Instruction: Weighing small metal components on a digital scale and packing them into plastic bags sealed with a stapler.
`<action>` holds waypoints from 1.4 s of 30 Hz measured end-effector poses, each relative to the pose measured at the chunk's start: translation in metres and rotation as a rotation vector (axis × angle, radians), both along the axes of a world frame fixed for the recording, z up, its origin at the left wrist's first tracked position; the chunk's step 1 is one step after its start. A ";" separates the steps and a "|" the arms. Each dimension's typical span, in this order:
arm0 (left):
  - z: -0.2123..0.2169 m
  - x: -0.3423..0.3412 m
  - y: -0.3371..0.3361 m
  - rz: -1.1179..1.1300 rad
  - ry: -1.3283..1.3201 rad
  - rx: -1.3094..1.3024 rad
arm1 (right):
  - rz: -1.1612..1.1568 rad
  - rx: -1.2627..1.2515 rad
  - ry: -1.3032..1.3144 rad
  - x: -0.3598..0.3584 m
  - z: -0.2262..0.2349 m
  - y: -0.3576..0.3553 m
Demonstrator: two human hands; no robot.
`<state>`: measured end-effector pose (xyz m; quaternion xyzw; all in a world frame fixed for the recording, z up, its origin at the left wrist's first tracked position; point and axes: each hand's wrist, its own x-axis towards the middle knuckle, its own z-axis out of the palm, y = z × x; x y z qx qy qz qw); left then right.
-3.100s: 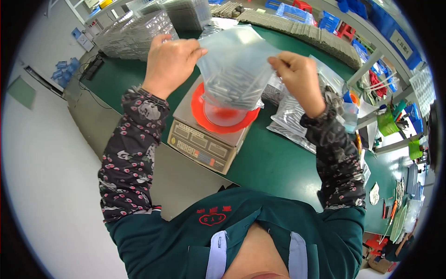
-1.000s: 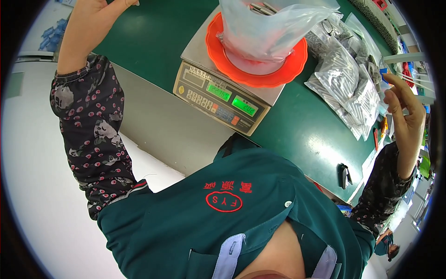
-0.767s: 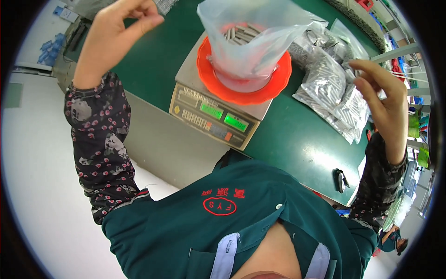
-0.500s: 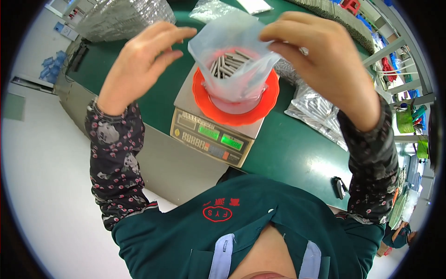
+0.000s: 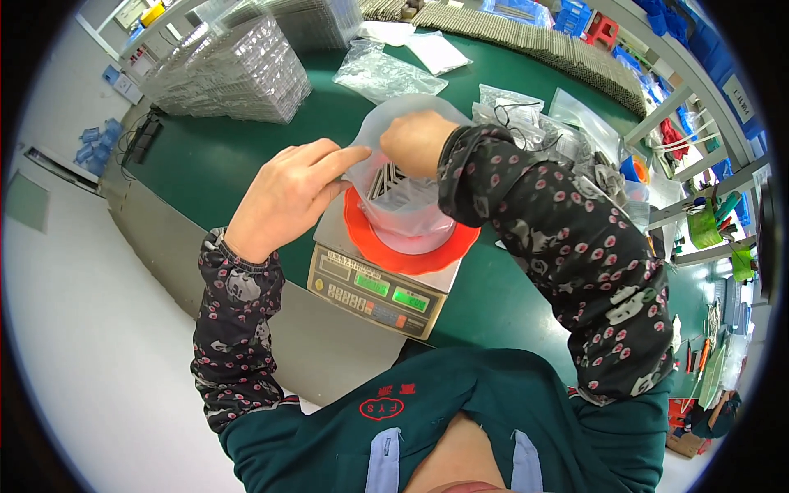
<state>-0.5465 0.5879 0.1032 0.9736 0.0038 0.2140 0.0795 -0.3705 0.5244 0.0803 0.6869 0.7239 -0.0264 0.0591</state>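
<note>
A translucent plastic bag stands upright with its mouth spread, inside a scalloped orange-red dish. Short metal pins lie in the bag. The dish rests on a digital weighing scale with lit green displays. My left hand pinches the left side of the bag's rim between thumb and forefinger. Reaching over the bag's mouth, my right hand is closed with its fingers curled downward; whatever is in them is hidden.
Wrapped stacks of clear plastic trays stand at the back left of the green table. A flat clear bag lies behind the scale. Rows of metal rods line the back edge. More plastic bags crowd the right side.
My right hand has moved left and down from beside the bag's right rim to over its mouth, closing. My left hand has come to the bag's left rim and pinched it.
</note>
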 end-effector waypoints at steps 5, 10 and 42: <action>-0.002 -0.005 0.000 0.016 0.016 -0.052 | 0.041 0.022 -0.064 -0.011 -0.012 0.002; 0.005 0.001 -0.002 0.012 0.051 -0.037 | -0.034 0.054 -0.055 -0.019 -0.005 -0.001; -0.058 -0.034 -0.075 0.681 -0.430 -0.253 | -2.014 1.805 0.755 0.162 -0.232 -0.717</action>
